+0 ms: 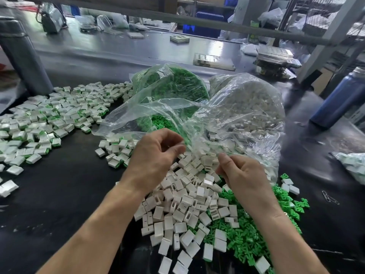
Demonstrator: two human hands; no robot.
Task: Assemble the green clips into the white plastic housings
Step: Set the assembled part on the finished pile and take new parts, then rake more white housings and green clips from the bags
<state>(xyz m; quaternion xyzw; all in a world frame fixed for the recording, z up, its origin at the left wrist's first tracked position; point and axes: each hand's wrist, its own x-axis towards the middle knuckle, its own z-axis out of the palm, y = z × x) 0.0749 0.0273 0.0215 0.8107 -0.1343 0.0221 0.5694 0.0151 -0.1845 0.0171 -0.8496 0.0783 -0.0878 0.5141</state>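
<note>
Two bare hands are working at the mouth of a clear bag over heaps of small plastic parts.

The left hand (pixel 158 153) is hovering above the pile of white housings (pixel 183 210), its grip curled with thumb and fingertips close together at the bag's edge; whether it is actually pinching the film is hard to tell. The right hand (pixel 241 175) is pinching the edge of the clear plastic bag (pixel 243 107) of white housings. Loose green clips (pixel 254 234) are lying just right of the white pile, partly under it. A second bag of green clips (pixel 173 84) is sitting behind. Assembled white-and-green pieces (pixel 49 115) are spreading across the dark worktop (pixel 59 194) to the left.
</note>
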